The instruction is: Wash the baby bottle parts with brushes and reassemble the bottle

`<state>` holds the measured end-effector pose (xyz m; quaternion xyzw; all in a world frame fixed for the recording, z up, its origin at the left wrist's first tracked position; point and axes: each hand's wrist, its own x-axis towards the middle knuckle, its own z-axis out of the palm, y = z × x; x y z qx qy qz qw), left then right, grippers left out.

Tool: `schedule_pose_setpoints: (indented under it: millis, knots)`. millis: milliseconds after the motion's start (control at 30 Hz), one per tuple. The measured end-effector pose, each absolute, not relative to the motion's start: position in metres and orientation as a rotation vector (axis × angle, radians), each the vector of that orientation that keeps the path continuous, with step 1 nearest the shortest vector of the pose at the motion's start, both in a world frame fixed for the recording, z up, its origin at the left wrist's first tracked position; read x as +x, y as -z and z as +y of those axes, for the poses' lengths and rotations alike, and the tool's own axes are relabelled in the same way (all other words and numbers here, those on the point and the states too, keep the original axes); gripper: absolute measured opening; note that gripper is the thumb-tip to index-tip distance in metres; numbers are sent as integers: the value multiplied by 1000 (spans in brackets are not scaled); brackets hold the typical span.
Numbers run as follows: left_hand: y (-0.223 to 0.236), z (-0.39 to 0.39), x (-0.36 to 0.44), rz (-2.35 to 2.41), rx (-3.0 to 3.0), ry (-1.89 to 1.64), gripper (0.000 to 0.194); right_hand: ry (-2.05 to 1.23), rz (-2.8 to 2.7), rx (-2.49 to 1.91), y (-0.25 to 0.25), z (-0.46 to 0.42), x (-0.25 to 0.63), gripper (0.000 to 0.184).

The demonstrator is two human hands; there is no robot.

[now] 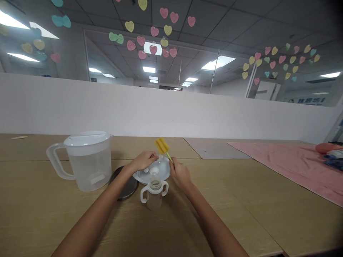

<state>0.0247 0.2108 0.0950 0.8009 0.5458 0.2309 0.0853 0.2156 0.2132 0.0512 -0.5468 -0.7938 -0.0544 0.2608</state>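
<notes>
My right hand (180, 174) is closed around the green handle of a brush with a yellow sponge head (162, 145), which points up and away. My left hand (143, 160) is closed at the far rim of a clear plastic dish (163, 172); what its fingers pinch is too small to make out. Just in front of both hands stands a baby bottle (154, 192) with two white handles, its top open. A dark round lid or plate (128, 186) lies under my left wrist.
A large translucent pitcher (87, 160) with a white lid stands left of my hands on the wooden table (53, 214). A pink cloth (292, 164) covers the table's right side, with a red and blue item (331, 151) on it. A white partition (160, 110) runs behind.
</notes>
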Motion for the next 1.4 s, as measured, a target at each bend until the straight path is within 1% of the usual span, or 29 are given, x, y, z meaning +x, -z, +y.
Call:
schedule_pose_setpoints:
  millis: [133, 333, 433, 567, 800, 900, 1033, 1167, 1267, 1400]
  knots:
    - [-102, 206, 27, 1511, 2314, -873, 33, 187, -2207, -1380, -51, 210, 216, 34]
    - [-110, 205, 20, 1481, 2277, -1092, 32, 203, -2071, -1477, -50, 214, 219, 36]
    - [-112, 204, 18, 1452, 2255, -1118, 30, 239, -2013, -1490, -49, 215, 218, 37]
    - [-114, 202, 17, 1482, 2222, -1134, 33, 259, -1913, -1551, -48, 218, 220, 39]
    - [-117, 198, 18, 1473, 2162, -1253, 32, 327, -2040, -1410, -36, 225, 219, 38]
    - [-119, 196, 19, 1594, 2176, -1267, 33, 377, -2077, -1350, -31, 225, 216, 41]
    - [-123, 192, 22, 1873, 2205, -1235, 31, 411, -2073, -1302, -30, 224, 215, 41]
    - [-128, 187, 28, 2052, 2235, -1212, 24, 388, -2092, -1295, -33, 223, 216, 40]
    - [-131, 183, 29, 2082, 2233, -1229, 20, 344, -2063, -1341, -33, 222, 215, 38]
    - [-133, 180, 27, 1948, 2193, -1290, 28, 288, -2000, -1384, -32, 222, 214, 37]
